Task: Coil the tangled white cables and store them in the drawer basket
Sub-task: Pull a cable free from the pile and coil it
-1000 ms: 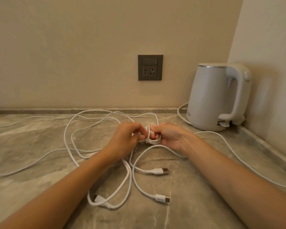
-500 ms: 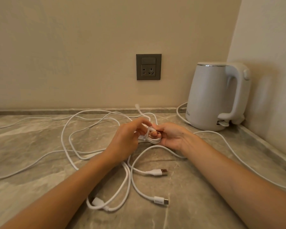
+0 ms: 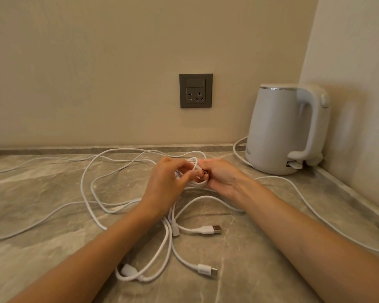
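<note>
Tangled white cables (image 3: 92, 189) sprawl in loose loops over the grey stone counter (image 3: 53, 248). Between my two hands sits a small coil of white cable (image 3: 195, 169). My right hand (image 3: 221, 178) grips the coil, fingers curled round it. My left hand (image 3: 169, 182) pinches a strand at the coil's left side. Loose plug ends lie nearer me: a USB-A plug (image 3: 212, 229), a USB-C plug (image 3: 207, 270) and a third connector (image 3: 127, 270). No drawer basket is in view.
A white electric kettle (image 3: 287, 127) stands at the back right corner, its cord running along the counter's right side. A grey wall socket (image 3: 195, 90) sits on the back wall. The side wall closes off the right.
The cable end that stuck up above the coil half a second ago has been brought down into the coil. Both hands have stayed close together at the same spot.
</note>
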